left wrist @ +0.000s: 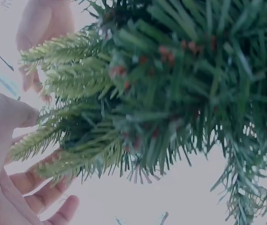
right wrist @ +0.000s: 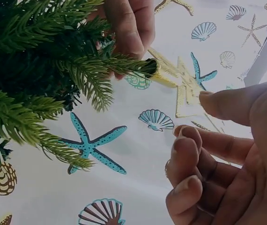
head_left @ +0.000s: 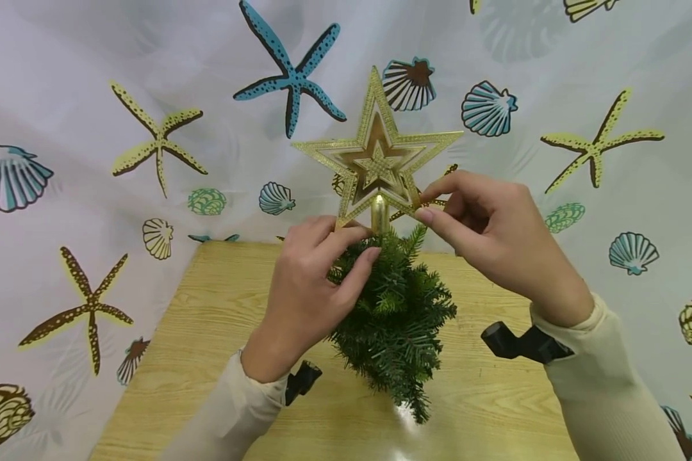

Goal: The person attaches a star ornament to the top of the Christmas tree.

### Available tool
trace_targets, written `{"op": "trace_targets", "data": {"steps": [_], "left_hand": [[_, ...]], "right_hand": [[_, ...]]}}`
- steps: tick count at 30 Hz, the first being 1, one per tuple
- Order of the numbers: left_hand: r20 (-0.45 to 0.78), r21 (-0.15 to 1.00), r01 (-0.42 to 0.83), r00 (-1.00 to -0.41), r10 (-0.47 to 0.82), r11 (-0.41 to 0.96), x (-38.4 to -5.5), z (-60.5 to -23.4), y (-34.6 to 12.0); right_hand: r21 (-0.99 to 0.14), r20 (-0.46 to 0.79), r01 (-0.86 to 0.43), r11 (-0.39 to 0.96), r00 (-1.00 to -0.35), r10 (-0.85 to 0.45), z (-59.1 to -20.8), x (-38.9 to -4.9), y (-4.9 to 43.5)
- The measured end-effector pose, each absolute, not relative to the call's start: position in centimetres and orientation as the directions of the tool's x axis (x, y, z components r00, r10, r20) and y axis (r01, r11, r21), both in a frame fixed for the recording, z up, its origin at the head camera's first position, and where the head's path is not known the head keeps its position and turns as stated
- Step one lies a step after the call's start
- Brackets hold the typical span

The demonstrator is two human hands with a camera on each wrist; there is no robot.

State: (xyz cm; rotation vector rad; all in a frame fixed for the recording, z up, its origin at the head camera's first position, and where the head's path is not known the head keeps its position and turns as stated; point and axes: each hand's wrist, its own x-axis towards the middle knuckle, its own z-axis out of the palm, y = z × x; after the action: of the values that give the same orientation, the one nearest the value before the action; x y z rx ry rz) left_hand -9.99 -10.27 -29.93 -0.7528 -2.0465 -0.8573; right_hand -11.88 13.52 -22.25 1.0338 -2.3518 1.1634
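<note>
A gold glittery star tree topper (head_left: 377, 168) stands upright above a small green artificial Christmas tree (head_left: 389, 333). My right hand (head_left: 493, 234) pinches the star's lower right point between thumb and index finger. The topper's hollow gold socket (right wrist: 165, 77) is right at the tip of the top sprig in the right wrist view. My left hand (head_left: 317, 278) has its thumb and fingers around the treetop (head_left: 389, 246), its index finger beside the socket. The left wrist view shows that thumb and the spread fingers on either side of the light green tips (left wrist: 72, 79).
The tree is on a light wood-grain table (head_left: 230, 282). Behind it hangs a white curtain (head_left: 219, 57) printed with starfish and shells. Black camera mounts (head_left: 513, 342) sit at both wrists, over pale sleeves (head_left: 600, 384).
</note>
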Motion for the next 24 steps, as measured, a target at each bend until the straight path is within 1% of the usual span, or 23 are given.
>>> {"op": "trace_targets", "data": {"steps": [4,6,8,11,13,16,18,21,24], "left_hand": [[0.819,0.306,0.726,-0.531,0.219,0.616,-9.6,-29.9,-11.3],[0.815,0.292,0.717,-0.533,0.228,0.633,-9.2,-30.0,-12.1],[0.814,0.266,0.704,-0.530,0.238,0.659,-8.8,-30.2,-12.9],[0.821,0.201,0.669,-0.513,0.249,0.715,-8.3,-30.5,-14.4],[0.830,0.154,0.638,-0.498,0.252,0.754,-8.1,-30.8,-15.3],[0.836,0.102,0.589,-0.487,0.252,0.802,-7.9,-31.4,-16.7],[0.827,0.083,0.558,-0.501,0.255,0.826,-7.9,-31.9,-17.6],[0.791,0.073,0.517,-0.551,0.267,0.853,-7.7,-32.8,-18.8],[0.757,0.074,0.485,-0.597,0.268,0.871,-7.6,-34.0,-19.8]], "right_hand": [[-0.558,0.569,-0.718,0.415,-0.696,-0.439,-22.7,-11.8,13.8],[-0.537,0.595,-0.722,0.436,-0.691,-0.411,-23.1,-11.7,14.1],[-0.489,0.637,-0.731,0.476,-0.672,-0.377,-23.7,-11.6,14.6],[-0.379,0.700,-0.713,0.591,-0.638,-0.321,-25.0,-11.6,15.6],[-0.317,0.728,-0.672,0.669,-0.625,-0.283,-26.1,-11.5,16.5],[-0.273,0.743,-0.604,0.749,-0.627,-0.235,-28.1,-11.3,18.0],[-0.263,0.749,-0.575,0.775,-0.628,-0.211,-29.6,-11.2,19.0],[-0.252,0.747,-0.538,0.805,-0.637,-0.192,-32.0,-11.0,20.2],[-0.240,0.726,-0.491,0.837,-0.663,-0.181,-34.4,-10.6,21.0]]}}
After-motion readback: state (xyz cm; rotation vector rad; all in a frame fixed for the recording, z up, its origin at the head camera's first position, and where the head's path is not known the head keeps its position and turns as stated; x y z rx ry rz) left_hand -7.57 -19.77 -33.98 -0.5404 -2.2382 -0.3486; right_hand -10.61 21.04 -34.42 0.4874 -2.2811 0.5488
